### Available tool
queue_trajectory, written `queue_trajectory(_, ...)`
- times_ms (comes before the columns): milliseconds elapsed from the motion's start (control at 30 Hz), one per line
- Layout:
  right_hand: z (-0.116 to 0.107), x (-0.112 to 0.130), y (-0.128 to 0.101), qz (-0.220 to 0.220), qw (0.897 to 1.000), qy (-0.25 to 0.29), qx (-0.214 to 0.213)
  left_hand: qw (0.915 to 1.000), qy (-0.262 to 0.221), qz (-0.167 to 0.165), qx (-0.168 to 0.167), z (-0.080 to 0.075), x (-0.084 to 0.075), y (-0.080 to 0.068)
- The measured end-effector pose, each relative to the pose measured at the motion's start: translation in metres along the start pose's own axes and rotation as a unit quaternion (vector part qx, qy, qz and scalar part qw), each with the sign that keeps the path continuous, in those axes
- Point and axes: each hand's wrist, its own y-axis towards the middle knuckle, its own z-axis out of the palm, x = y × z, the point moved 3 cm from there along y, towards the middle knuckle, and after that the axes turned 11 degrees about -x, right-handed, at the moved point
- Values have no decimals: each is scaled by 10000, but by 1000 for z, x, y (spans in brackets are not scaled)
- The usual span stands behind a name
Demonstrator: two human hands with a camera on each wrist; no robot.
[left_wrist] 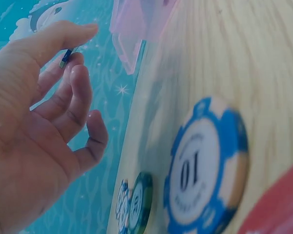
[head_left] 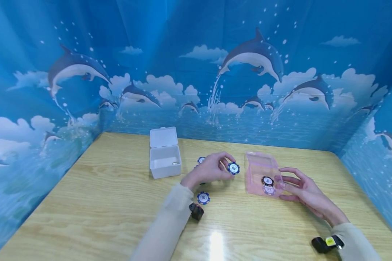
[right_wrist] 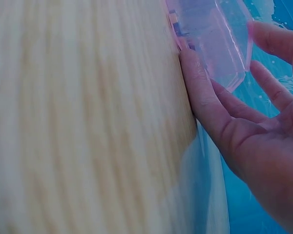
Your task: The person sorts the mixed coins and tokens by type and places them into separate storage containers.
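Observation:
My left hand point(head_left: 212, 167) pinches a blue-edged poker chip point(head_left: 233, 168) by its rim, above the table just left of a clear pink box point(head_left: 253, 181). In the left wrist view this chip point(left_wrist: 66, 58) appears edge-on between thumb and fingers. The box's lid point(head_left: 260, 159) stands open at the back, and inside lie a black poker chip point(head_left: 267, 181) and a pale-looking one point(head_left: 269, 190). My right hand point(head_left: 308, 194) holds the box at its right side, thumb low near the tabletop in the right wrist view and fingers spread along the side.
Behind my left wrist, a blue chip point(head_left: 201, 160) lies on the table, others partly hidden by the hand. Nearer sits a blue 10 chip point(head_left: 203, 198). A white box point(head_left: 165, 170) with raised lid stands to the left, a small round item point(head_left: 175, 164) inside. Dolphin-print cloth point(head_left: 189, 65) surrounds the table.

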Motion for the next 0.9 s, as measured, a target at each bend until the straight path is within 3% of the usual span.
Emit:
queue_trajectory(367, 2, 1, -2, 48, 10000, 63, 2, 9997, -53, 219, -12, 18, -7, 0)
queue_trajectory(733, 2, 3, -2, 30, 10000, -39, -50, 9977, -527, 412, -93, 31, -18, 7)
queue_trajectory(900, 1, 3, -2, 59, 9999, -45, -86, 9982, -260, 493, -212, 38, -20, 8)
